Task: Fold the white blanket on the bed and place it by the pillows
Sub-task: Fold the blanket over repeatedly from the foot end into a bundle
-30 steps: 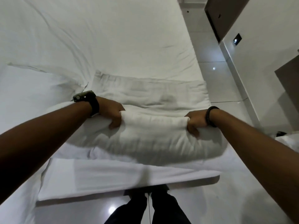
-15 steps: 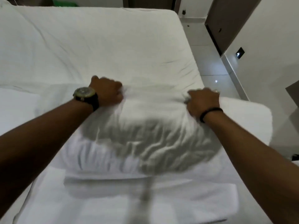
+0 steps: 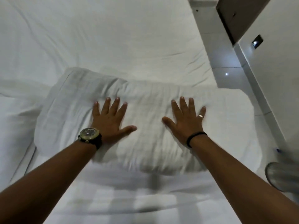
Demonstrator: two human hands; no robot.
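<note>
The folded blanket (image 3: 145, 126) is plain white with a faint woven grid texture, and the bed (image 3: 113, 38) sheet beneath it is the same unpatterned white. The watch (image 3: 89, 134) on the left wrist has a dark face in a brassy gold case on a black strap, while a thin black band (image 3: 195, 137) circles the right wrist and a silvery ring (image 3: 201, 116) sits on one finger. To the right, the floor tiles (image 3: 226, 62) are glossy pale grey, with a dark brown door (image 3: 234, 15) at the far right.

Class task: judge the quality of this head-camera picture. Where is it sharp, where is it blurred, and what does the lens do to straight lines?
Head view: both hands, left hand and right hand, look fairly sharp on the blanket; its near edge and the bottom of the frame smear with motion blur; the wide-angle lens bends the wall; dim, soft light.
</note>
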